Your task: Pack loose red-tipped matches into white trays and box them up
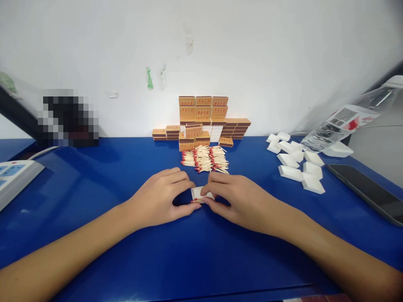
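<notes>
A small white matchbox tray (197, 192) lies on the blue table between my hands, with a few red-tipped matches (196, 201) along its near side. My left hand (165, 193) holds the tray's left end between fingers and thumb. At the tray's right end, my right hand (233, 197) has its thumb and fingers closed on the matches, partly hiding tray and matches. Just beyond, a loose pile of matches (204, 159) with red heads is spread out.
Stacked orange matchboxes (203, 111) stand against the wall. Several empty white trays (291, 160) lie to the right, near a clear plastic bottle (343, 119) and a dark phone (365, 188). A white power strip (22, 180) sits at the left edge.
</notes>
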The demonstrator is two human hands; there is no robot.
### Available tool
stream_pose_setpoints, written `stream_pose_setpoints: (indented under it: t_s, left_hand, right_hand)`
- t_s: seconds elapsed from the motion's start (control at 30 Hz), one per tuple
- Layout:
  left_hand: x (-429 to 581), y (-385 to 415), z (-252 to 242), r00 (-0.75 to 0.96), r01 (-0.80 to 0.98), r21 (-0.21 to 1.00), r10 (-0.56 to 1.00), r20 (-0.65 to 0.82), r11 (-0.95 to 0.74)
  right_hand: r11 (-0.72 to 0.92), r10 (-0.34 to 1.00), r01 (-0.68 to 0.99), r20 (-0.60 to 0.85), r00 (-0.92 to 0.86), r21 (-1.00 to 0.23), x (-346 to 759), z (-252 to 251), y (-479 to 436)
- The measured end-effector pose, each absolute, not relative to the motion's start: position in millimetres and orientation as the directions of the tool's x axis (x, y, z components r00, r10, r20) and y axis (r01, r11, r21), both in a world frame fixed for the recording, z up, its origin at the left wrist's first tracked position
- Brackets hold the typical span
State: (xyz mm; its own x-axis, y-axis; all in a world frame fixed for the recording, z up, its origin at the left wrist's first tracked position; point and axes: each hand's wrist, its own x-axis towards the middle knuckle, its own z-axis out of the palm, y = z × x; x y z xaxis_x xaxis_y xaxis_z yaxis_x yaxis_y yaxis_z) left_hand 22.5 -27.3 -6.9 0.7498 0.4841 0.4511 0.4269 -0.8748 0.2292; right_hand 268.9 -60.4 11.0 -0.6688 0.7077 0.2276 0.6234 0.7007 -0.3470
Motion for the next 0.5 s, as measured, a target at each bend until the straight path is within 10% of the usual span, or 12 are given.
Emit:
stream_pose_setpoints:
  t_s: [0.5]
  left_hand:
    - [22.4, -27.7, -5.6, 0.783, 0.408, 0.21, 0.459, 0.419, -0.888]
  right_hand:
    - [0.724, 0.627, 0.491, 0.166, -0.761, -0.484, 266.8, 15.3, -64.3]
